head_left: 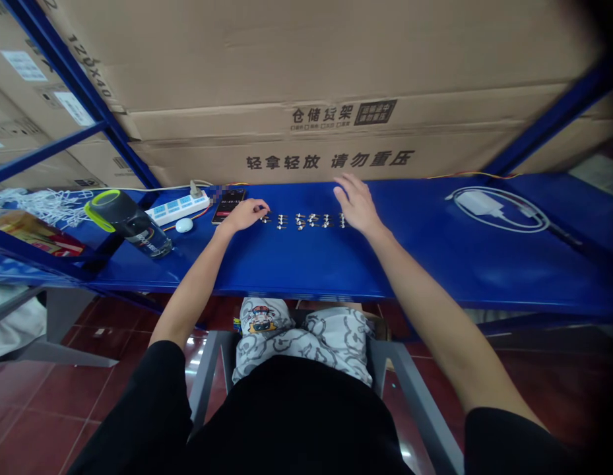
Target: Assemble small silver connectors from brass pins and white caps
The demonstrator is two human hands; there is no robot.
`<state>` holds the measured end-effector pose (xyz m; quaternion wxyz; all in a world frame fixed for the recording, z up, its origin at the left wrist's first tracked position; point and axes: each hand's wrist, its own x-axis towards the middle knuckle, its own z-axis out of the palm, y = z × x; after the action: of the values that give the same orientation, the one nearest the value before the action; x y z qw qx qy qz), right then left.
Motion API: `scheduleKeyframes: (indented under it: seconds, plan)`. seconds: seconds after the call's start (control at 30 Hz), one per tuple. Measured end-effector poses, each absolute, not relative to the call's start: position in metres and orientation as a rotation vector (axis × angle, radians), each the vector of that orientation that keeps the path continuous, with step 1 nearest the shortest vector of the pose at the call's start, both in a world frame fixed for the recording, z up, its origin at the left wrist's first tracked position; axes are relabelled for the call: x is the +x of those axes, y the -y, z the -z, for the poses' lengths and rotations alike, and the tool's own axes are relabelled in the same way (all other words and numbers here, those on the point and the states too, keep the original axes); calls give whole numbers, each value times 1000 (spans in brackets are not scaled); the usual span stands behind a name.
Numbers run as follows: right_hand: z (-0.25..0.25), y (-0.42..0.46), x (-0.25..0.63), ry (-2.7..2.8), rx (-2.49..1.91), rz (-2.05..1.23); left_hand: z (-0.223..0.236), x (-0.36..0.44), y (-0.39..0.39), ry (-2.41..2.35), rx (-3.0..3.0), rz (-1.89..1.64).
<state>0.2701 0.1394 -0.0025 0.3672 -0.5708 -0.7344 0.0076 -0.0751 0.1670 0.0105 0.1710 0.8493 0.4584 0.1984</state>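
Observation:
Several small metal pieces with pale round ends [313, 220], too small to name, lie in short rows on the blue shelf board [306, 260]. My left hand [245, 215] is at the left end of these rows, its fingers curled together by the leftmost piece [265, 220]. Whatever is between those fingertips, if anything, is hidden. At the right end, my right hand [358, 203] hovers with fingers stretched out and apart, partly covering the last pieces [342, 220]. A phone [230, 203] showing a running timer lies just behind my left hand.
On the left stand a dark bottle with a green loop [132, 221], a white power strip [180, 208] and a round white object [184, 225]. A coiled white cable with an adapter [484, 203] lies at right. Large cardboard boxes [202, 142] close off the back, between blue posts.

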Motion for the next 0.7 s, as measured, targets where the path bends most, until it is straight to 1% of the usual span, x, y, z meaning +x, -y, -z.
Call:
scheduleKeyframes:
  seconds: [0.33,0.7]
  plan:
    - [3,-138,269,1876,-1448,-26,-10,-80,-172,-1258,2294,-584]
    - [0,-137,269,1900,-1462,-3,-14,-77,-169,-1294,2292,-546]
